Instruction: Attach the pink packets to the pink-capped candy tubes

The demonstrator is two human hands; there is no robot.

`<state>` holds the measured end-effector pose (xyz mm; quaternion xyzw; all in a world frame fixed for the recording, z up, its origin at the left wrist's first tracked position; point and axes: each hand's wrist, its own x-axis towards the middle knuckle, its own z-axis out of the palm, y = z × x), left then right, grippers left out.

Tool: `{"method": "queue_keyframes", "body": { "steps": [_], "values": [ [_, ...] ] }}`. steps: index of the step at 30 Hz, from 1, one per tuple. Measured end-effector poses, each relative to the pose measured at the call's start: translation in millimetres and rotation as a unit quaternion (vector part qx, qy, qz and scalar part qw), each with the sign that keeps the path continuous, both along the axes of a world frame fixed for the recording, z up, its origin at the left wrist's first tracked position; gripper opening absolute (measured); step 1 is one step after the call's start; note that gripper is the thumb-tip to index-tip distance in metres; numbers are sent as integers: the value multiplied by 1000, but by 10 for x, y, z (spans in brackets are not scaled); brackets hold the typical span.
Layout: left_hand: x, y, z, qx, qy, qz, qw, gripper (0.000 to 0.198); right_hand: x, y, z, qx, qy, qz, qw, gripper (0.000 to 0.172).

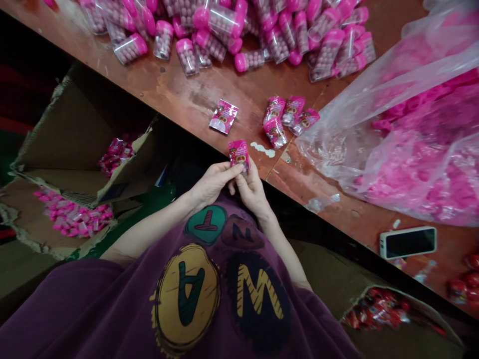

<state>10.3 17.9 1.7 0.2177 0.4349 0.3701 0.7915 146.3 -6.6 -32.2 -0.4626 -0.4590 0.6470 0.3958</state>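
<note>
Just off the table's front edge, a small pink printed packet (238,152) stands upright between my two hands. My left hand (215,182) pinches its lower part, with the thumb laid across the front. On the other side, my right hand (251,188) has its fingers closed at the packet's lower right edge. What lies behind the packet is hidden by my fingers. Beyond my hands, a flat pink packet (223,116) rests alone on the table. To its right lies a small group of puffed pink packets (275,132).
Clear tubes of pink balls with pink caps (187,56) heap along the table's (179,99) far side. A plastic bag of pink parts (411,164) sits right, near a phone (408,243). Cardboard boxes (48,124) with pink packets stand left; a box of red items (377,309) stands lower right.
</note>
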Motion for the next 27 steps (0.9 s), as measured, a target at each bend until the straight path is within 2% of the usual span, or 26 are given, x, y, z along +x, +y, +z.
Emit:
{"method": "queue_keyframes", "body": {
  "steps": [7,10,12,15,18,20,22,25,27],
  "values": [
    [95,32,-13,-15,5,-5,1000,35,47,24,28,-32,-12,-12,999,75],
    [123,68,21,-10,7,-27,1000,44,83,38,77,-41,-22,-25,999,72],
    [135,110,40,-1,7,-55,998,52,160,80,176,-44,-47,-12,998,68],
    [145,215,44,8,7,-95,995,55,365,197,398,-32,-126,59,990,67],
    [187,361,37,-32,42,-123,991,52,579,340,596,-14,-214,102,971,60],
    [260,463,47,-62,64,-150,985,50,661,424,663,10,-266,80,961,51],
    [377,566,72,-80,63,-169,980,46,685,485,682,48,-346,22,937,48],
    [596,731,104,-103,39,-154,982,40,660,532,683,76,-474,-68,875,53],
    [724,838,99,-110,15,-130,985,36,633,560,694,90,-501,-95,855,55]
  ]
}}
